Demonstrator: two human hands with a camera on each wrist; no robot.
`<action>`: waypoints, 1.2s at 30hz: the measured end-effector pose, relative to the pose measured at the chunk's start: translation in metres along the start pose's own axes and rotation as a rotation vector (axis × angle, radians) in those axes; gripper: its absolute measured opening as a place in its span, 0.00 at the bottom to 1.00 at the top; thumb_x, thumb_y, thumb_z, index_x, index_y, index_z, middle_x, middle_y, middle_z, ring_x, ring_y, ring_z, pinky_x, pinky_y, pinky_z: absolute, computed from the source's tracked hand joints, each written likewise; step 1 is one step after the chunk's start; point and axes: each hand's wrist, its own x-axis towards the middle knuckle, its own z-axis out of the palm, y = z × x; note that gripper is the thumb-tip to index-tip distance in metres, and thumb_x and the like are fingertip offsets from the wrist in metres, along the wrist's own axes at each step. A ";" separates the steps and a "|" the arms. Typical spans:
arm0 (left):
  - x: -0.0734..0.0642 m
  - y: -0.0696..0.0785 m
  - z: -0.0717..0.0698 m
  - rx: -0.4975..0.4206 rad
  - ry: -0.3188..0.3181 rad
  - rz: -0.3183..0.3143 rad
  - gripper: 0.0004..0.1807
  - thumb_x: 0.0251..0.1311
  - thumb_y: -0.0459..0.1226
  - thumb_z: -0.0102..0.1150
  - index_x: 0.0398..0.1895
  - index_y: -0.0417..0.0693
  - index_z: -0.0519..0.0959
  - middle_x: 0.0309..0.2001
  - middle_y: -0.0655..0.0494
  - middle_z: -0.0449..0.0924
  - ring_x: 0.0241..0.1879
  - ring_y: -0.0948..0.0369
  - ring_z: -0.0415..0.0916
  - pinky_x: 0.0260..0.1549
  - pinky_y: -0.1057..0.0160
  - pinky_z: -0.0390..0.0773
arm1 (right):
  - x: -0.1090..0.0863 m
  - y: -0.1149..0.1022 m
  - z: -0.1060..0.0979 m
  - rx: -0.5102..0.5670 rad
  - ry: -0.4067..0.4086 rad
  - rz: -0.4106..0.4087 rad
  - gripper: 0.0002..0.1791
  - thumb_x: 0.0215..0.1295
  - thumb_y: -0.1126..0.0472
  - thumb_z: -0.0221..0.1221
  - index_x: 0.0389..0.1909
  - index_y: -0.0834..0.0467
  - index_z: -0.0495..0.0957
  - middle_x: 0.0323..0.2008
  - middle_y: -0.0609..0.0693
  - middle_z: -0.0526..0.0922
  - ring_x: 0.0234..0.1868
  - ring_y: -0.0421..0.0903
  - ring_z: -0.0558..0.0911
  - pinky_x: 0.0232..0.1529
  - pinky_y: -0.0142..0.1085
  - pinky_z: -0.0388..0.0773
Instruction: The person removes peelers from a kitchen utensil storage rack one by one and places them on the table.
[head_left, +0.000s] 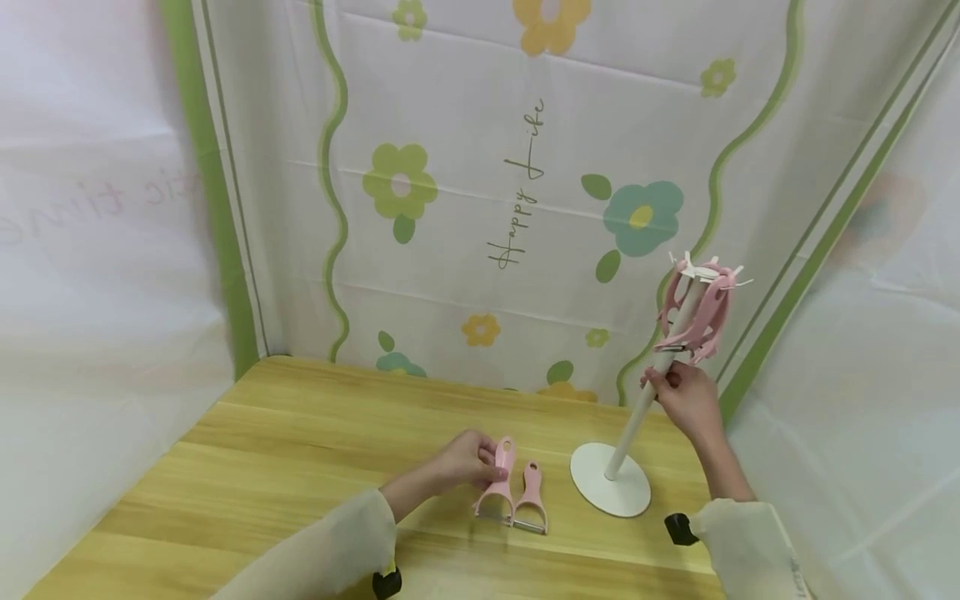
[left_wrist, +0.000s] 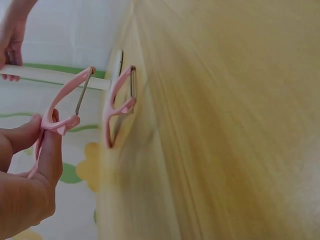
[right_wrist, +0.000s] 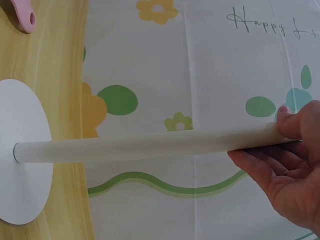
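My left hand (head_left: pixel 463 461) pinches a pink peeler (head_left: pixel 506 457) by its handle, with the thumb on one side and fingers on the other. In the left wrist view, that peeler (left_wrist: pixel 59 96) is held up off the wood, its metal blade pointing away from the fingers. A second pink peeler (head_left: pixel 532 481) lies on the table just to its right. My right hand (head_left: pixel 688 402) grips the white pole (head_left: pixel 637 421) of a stand, below its hooked top (head_left: pixel 701 272). Several pink peelers (head_left: pixel 714 312) hang from the hooks around the pole.
The stand's round white base (head_left: pixel 592 493) sits on the wooden table (head_left: pixel 315 433), right of the lying peeler. Behind the table hangs a flowered white curtain (head_left: pixel 465 108), with more white fabric (head_left: pixel 885 400) along the right side. Black wrist cameras (head_left: pixel 681 529) sit at both sleeves.
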 end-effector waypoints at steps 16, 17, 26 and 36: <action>0.003 -0.026 -0.001 0.101 0.105 -0.066 0.07 0.54 0.25 0.68 0.34 0.31 0.80 0.25 0.48 0.84 0.23 0.63 0.79 0.27 0.64 0.85 | -0.001 -0.002 -0.001 -0.048 0.012 0.018 0.15 0.72 0.58 0.58 0.39 0.67 0.85 0.32 0.63 0.88 0.26 0.44 0.80 0.21 0.31 0.69; 0.004 -0.028 -0.001 0.108 0.114 -0.071 0.07 0.54 0.25 0.68 0.34 0.31 0.80 0.25 0.48 0.84 0.22 0.63 0.79 0.26 0.64 0.85 | -0.001 -0.002 -0.001 -0.048 0.015 0.015 0.15 0.72 0.58 0.58 0.38 0.67 0.85 0.32 0.63 0.88 0.26 0.44 0.79 0.21 0.31 0.69; 0.007 -0.035 -0.003 0.103 0.119 -0.100 0.05 0.55 0.26 0.67 0.33 0.33 0.80 0.26 0.48 0.85 0.23 0.63 0.81 0.26 0.66 0.84 | 0.000 -0.003 0.001 -0.048 0.016 0.004 0.16 0.73 0.57 0.57 0.38 0.67 0.85 0.32 0.63 0.88 0.27 0.47 0.83 0.21 0.31 0.70; 0.010 -0.040 -0.001 0.164 0.126 -0.103 0.04 0.56 0.26 0.67 0.33 0.33 0.82 0.24 0.49 0.84 0.23 0.62 0.81 0.26 0.65 0.85 | 0.000 -0.002 0.002 -0.045 0.015 0.007 0.15 0.72 0.58 0.58 0.38 0.67 0.84 0.32 0.63 0.88 0.31 0.53 0.85 0.22 0.31 0.72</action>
